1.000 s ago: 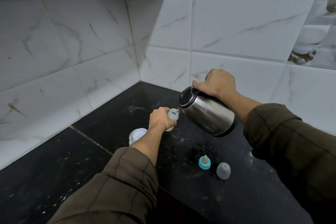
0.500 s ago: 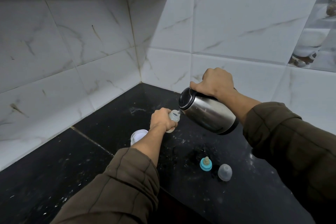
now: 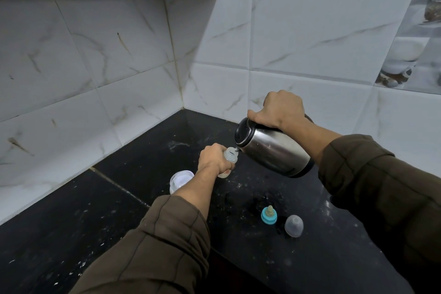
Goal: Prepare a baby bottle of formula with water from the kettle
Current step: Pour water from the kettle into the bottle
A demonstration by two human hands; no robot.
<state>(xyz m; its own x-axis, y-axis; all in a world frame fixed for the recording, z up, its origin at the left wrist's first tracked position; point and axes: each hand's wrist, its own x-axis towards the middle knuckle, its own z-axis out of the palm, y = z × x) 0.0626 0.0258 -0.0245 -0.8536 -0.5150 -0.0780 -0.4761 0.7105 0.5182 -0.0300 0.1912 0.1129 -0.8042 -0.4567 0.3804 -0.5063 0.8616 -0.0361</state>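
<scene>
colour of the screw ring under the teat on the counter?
Teal-blue plastic screw ring, standing near the clear domed cap; head view.

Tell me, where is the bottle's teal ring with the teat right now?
In the head view, the teal ring with the teat stands on the black counter, right of the left sleeve, just left of the clear dome cap.

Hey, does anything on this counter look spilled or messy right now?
Yes. White specks and a pale smudge are scattered over the black countertop, thickest around the bottle and teat ring. They look like spilled powder or splashes; which, I cannot tell.
</scene>
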